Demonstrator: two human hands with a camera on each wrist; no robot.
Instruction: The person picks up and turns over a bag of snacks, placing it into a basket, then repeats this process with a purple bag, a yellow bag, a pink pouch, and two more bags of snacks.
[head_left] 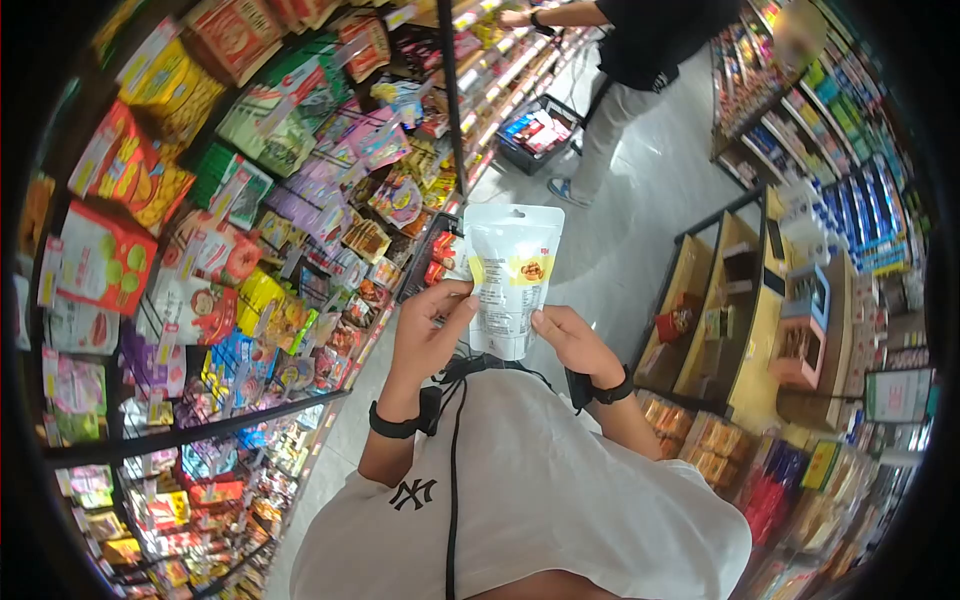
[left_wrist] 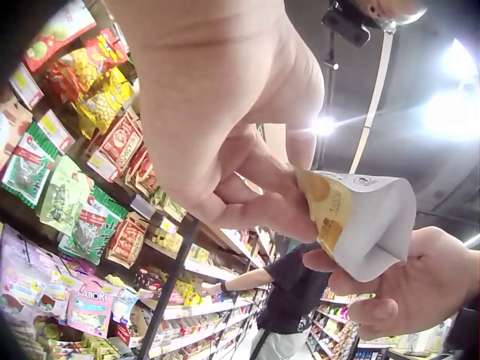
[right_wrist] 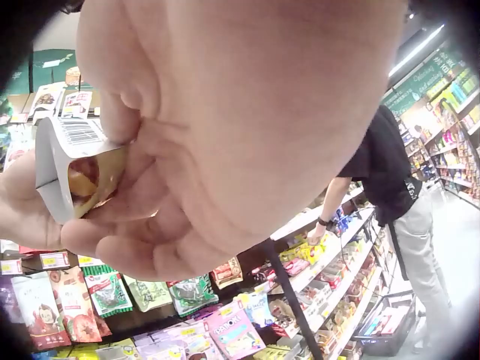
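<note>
A white stand-up pouch (head_left: pixel 513 285) with small print and a yellow picture patch is held upright in front of the chest. The left hand (head_left: pixel 436 325) pinches its left edge between thumb and fingers; the right hand (head_left: pixel 580 345) pinches the lower right edge. In the left wrist view the pouch (left_wrist: pixel 373 225) shows its folded bottom, with the left hand (left_wrist: pixel 232 112) at one side and the right hand (left_wrist: pixel 412 289) at the other. The right wrist view shows a barcode on the pouch (right_wrist: pixel 75 161), gripped by the right hand (right_wrist: pixel 225 135).
Shelves of bagged snacks (head_left: pixel 300 200) line the left side. A person in a black shirt (head_left: pixel 665 45) stands ahead beside a dark basket (head_left: pixel 540 135) on the floor. Wooden display shelving (head_left: pixel 735 300) stands at the right, with packaged goods (head_left: pixel 720 440) below it.
</note>
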